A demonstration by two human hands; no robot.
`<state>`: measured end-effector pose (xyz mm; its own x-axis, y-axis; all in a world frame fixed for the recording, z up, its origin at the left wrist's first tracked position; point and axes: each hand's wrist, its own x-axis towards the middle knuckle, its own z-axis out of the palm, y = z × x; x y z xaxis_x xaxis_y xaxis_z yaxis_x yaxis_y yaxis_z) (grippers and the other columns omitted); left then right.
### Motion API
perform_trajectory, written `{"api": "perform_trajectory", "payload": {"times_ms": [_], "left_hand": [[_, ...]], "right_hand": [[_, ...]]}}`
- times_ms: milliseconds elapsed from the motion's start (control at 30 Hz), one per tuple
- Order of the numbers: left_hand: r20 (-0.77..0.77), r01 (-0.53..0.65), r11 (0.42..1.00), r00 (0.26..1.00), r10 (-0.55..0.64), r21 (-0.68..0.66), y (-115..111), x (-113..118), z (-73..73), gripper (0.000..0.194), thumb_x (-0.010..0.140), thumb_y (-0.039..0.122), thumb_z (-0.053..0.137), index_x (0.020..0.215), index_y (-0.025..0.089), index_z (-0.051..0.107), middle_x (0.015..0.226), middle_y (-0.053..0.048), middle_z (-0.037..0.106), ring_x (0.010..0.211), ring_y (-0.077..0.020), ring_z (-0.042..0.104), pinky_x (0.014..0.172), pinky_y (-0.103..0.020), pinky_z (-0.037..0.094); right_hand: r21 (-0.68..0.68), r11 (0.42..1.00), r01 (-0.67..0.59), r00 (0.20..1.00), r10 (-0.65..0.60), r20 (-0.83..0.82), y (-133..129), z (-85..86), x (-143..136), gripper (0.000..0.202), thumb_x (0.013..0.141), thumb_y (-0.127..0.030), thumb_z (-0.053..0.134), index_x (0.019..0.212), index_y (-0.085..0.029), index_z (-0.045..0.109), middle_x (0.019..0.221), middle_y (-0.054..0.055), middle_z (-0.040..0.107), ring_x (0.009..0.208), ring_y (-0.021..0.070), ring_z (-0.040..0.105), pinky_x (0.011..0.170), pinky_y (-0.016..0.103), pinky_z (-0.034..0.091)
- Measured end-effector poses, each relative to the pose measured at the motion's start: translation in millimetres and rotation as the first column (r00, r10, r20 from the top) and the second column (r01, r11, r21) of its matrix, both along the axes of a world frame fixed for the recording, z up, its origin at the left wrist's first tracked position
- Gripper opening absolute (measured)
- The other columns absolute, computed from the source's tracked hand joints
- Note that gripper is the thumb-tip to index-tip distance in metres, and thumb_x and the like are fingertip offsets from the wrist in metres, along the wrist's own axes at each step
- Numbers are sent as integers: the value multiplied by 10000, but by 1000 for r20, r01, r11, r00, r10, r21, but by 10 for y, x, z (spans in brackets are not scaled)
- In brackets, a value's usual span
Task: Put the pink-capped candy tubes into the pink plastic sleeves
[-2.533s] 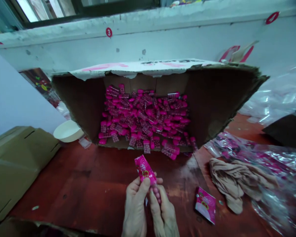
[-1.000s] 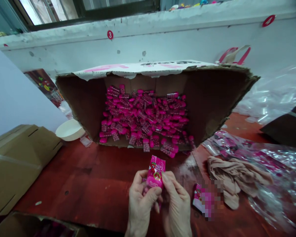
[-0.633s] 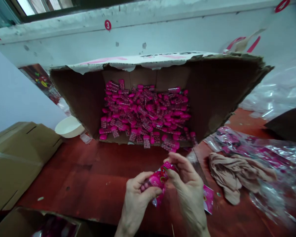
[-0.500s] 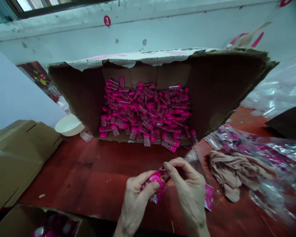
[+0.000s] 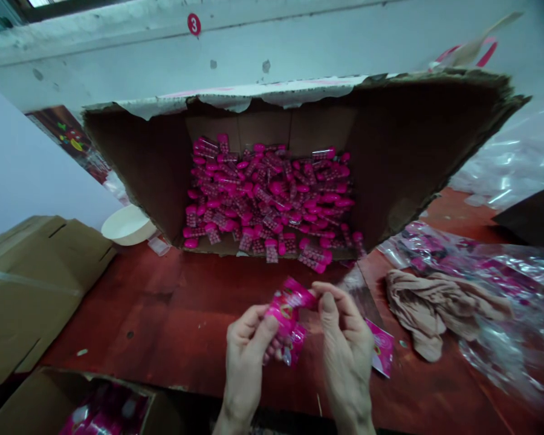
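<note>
My left hand [image 5: 247, 356] is closed around a small clear tube of pink beads [image 5: 274, 347] and a shiny pink packet [image 5: 286, 308]. The packet's printed top part sticks up and to the right. My right hand [image 5: 347, 350] is at its right edge, thumb and index finger pinched together at the corner. Another pink packet [image 5: 383, 348] lies flat on the table beyond my right hand. In front of my hands a big cardboard box [image 5: 435, 133] lies open toward me, holding many pink-capped bead tubes [image 5: 272, 199].
On the left are a brown carton [image 5: 36, 290], a white bowl [image 5: 127, 226] and a lower open box [image 5: 31, 405] with pink packets. A beige cloth [image 5: 435, 302] and clear plastic bags [image 5: 521, 308] cover the right of the red table [image 5: 163, 326].
The pink packet has risen slightly, its top end now stretched up and right. My right hand's fingertips have moved a little right and up. The tube shows more below my left thumb.
</note>
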<state>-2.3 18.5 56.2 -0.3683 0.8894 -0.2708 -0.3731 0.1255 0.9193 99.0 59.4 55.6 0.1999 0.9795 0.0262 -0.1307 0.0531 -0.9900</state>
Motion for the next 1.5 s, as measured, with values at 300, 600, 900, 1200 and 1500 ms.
{"api": "perform_trajectory", "payload": {"times_ms": [300,600,900,1200,1500], "left_hand": [[446,-274,961,858,255,-22,146,22,-6,139,708,252,665,811,175,612,623,23,624,506,-65,529,513,-168,414],[288,4,999,958,-17,45,172,-216,-4,212,729,291,642,846,114,643,701,-83,699,604,-161,632,580,-260,484],[294,14,1000,955,-20,23,94,-61,-57,200,739,263,634,864,109,653,723,-96,709,656,-175,649,627,-266,492],[344,12,1000,939,-5,-19,53,-121,-94,351,738,393,612,876,76,675,783,-145,702,690,-192,637,637,-282,492],[242,75,996,968,-62,-44,75,-121,-95,241,719,282,641,848,85,694,714,-100,686,463,-61,455,460,-166,374]], "right_hand": [[7,930,-367,897,352,269,-324,-239,-313,156,831,-307,507,867,-183,595,821,47,665,739,165,630,663,237,500],[22,930,-367,903,351,248,-339,-315,-355,207,893,-330,385,863,-182,527,695,27,633,530,124,578,480,201,448],[9,961,-275,904,255,344,-426,-618,-224,341,859,-335,470,1120,-155,596,991,121,688,838,213,656,735,308,529],[-19,950,-312,902,303,308,-429,-364,-260,327,875,-411,423,966,-188,646,813,69,709,640,176,649,579,233,494],[-8,960,-279,878,258,403,-493,-261,-264,403,884,-470,368,1058,-219,630,804,75,704,647,199,636,587,253,470]]}}
